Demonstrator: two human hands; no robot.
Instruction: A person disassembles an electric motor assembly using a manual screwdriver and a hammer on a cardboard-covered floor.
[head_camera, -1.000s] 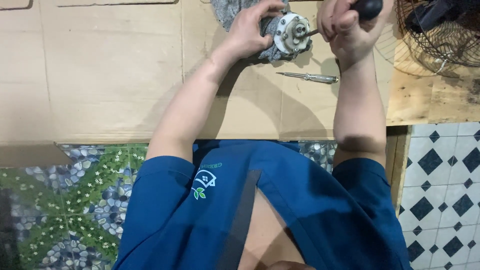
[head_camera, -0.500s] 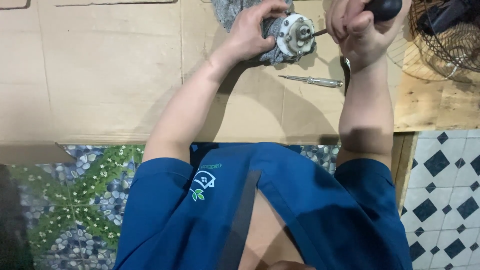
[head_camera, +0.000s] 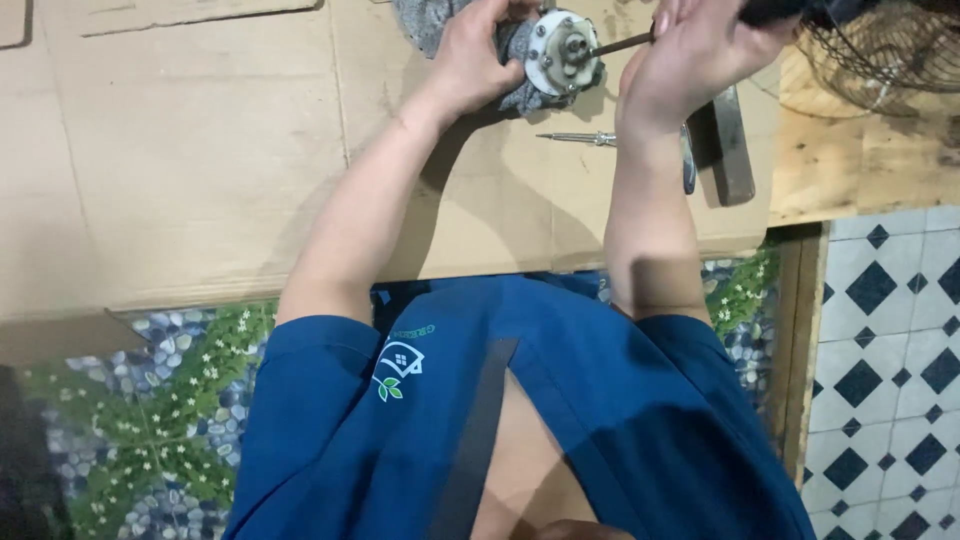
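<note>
The left hand (head_camera: 478, 60) wraps its fingers around a small round motor (head_camera: 562, 52) with a white face, clenched tight so it cannot roll. A grey cloth (head_camera: 432, 22) sits under those fingers and the motor, maybe to keep the grip from slipping. The right hand (head_camera: 690, 60) is closed around a screwdriver (head_camera: 640, 42); its thin shaft pokes out past the fingers and its tip touches the motor's face. Just below the right fingers a second screwdriver (head_camera: 578, 139) lies on the cardboard-covered desk (head_camera: 200, 170), close enough to grab. Beside the right wrist lies a flat metal bar (head_camera: 733, 145).
</note>
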